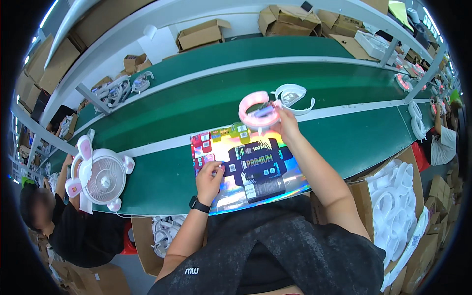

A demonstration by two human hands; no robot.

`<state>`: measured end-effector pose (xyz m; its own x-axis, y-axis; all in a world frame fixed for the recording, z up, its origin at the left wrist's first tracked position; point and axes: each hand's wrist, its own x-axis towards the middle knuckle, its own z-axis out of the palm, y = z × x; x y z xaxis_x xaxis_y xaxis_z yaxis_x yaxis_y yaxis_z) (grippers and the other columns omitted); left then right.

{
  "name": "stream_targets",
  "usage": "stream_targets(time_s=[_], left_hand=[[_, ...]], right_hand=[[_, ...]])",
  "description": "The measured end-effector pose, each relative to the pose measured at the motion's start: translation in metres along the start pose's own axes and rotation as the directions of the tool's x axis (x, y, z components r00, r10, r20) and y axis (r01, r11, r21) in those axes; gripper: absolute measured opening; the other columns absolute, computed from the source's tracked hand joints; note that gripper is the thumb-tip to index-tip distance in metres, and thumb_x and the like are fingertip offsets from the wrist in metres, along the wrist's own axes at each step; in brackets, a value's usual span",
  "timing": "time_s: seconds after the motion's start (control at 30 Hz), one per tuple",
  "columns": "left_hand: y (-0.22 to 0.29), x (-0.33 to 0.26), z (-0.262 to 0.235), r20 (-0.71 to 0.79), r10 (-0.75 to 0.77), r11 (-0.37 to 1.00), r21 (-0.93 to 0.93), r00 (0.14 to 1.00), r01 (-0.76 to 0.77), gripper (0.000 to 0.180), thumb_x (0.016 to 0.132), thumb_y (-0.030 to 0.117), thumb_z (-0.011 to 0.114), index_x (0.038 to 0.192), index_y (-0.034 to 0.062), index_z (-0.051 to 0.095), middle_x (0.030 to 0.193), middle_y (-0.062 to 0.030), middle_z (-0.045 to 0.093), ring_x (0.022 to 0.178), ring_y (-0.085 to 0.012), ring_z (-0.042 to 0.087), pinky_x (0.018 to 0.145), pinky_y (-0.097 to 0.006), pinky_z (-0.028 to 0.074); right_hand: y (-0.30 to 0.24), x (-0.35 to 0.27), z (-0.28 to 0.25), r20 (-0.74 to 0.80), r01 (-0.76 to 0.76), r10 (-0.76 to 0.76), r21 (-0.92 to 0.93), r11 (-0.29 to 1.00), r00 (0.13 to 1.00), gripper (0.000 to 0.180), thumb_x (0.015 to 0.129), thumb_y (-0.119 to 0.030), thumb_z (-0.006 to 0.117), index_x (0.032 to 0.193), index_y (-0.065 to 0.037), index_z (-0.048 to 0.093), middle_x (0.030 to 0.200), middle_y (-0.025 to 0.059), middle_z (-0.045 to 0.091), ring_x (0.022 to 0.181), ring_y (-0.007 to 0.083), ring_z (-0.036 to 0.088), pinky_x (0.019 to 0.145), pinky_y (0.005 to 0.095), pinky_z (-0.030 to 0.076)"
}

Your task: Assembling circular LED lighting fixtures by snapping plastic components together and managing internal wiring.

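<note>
My right hand [286, 124] grips the end of a C-shaped plastic band [251, 104], which looks like a neck fan, lit pink and held above the bench. A dark bluish part shows near my fingers on it. Just beyond lies a second white curved band [291, 94], unlit, with a pale panel in its bend. My left hand [210, 179], with a dark watch at the wrist, rests on a shiny printed sheet [236, 199]. Its fingers are curled and pinched together; what they hold, if anything, is too small to make out.
A green conveyor [206, 81] runs behind the bench. A white fan with rabbit ears [105, 181] stands left, beside a co-worker [73, 226]. Boxes of white bands [393, 201] flank me. More bands [115, 91] lie far left; another person [442, 142] is far right.
</note>
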<state>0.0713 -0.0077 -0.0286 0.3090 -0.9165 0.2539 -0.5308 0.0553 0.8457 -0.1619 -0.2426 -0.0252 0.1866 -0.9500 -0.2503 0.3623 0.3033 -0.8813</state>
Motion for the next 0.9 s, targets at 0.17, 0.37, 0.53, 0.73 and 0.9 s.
stream_targets(time_s=[0.17,0.37,0.53,0.73,0.9], left_hand=[[0.000,0.001,-0.001,0.011,0.000,1.000,-0.001,1.000,0.000,0.016,0.089,0.014,0.067,0.099,0.0013,0.069,0.092,-0.0089,0.067,0.078,-0.0217,0.066,0.070,-0.030,0.051],[0.002,-0.006,-0.010,-0.034,0.042,0.993,0.111,0.999,-0.038,0.013,0.089,0.009,0.065,0.098,0.0009,0.070,0.092,-0.0094,0.068,0.081,-0.0205,0.067,0.073,-0.030,0.053],[-0.002,0.000,0.005,-0.025,0.141,0.986,0.088,0.990,-0.138,0.016,0.088,0.021,0.065,0.094,0.0067,0.070,0.087,-0.0094,0.066,0.078,-0.0274,0.066,0.067,-0.037,0.051],[0.004,-0.005,0.003,-0.016,0.084,0.991,0.102,0.996,-0.082,0.016,0.089,0.020,0.065,0.097,0.0068,0.070,0.090,-0.0079,0.067,0.080,-0.0250,0.067,0.070,-0.035,0.052],[0.004,-0.006,0.002,-0.009,0.088,0.987,0.138,0.996,-0.086,0.017,0.089,0.021,0.065,0.098,0.0077,0.070,0.091,-0.0071,0.067,0.082,-0.0237,0.067,0.070,-0.035,0.052]], right_hand=[[0.014,0.029,0.036,-0.165,0.343,-0.581,-0.668,0.660,0.797,0.068,0.091,-0.032,0.064,0.145,-0.006,0.033,0.140,0.0230,0.045,0.135,0.0410,0.036,0.113,0.0477,0.028],[0.072,-0.046,0.071,0.766,0.781,-0.323,-0.615,-0.114,0.556,0.028,0.082,-0.019,0.066,0.105,-0.002,0.067,0.124,0.0212,0.059,0.126,0.0385,0.048,0.106,0.0470,0.039],[0.064,-0.035,0.050,0.649,0.775,-0.461,-0.612,0.156,0.605,0.012,0.083,-0.010,0.065,0.090,-0.002,0.070,0.106,0.0148,0.069,0.102,0.0322,0.065,0.091,0.0404,0.052],[0.059,-0.038,0.052,0.652,0.766,-0.428,-0.615,0.184,0.626,0.013,0.084,-0.013,0.065,0.087,-0.002,0.070,0.106,0.0141,0.069,0.102,0.0323,0.064,0.090,0.0395,0.051],[0.062,-0.035,0.053,0.639,0.757,-0.427,-0.621,0.205,0.640,0.013,0.083,-0.013,0.065,0.087,-0.002,0.069,0.107,0.0140,0.069,0.103,0.0322,0.064,0.090,0.0393,0.051]])
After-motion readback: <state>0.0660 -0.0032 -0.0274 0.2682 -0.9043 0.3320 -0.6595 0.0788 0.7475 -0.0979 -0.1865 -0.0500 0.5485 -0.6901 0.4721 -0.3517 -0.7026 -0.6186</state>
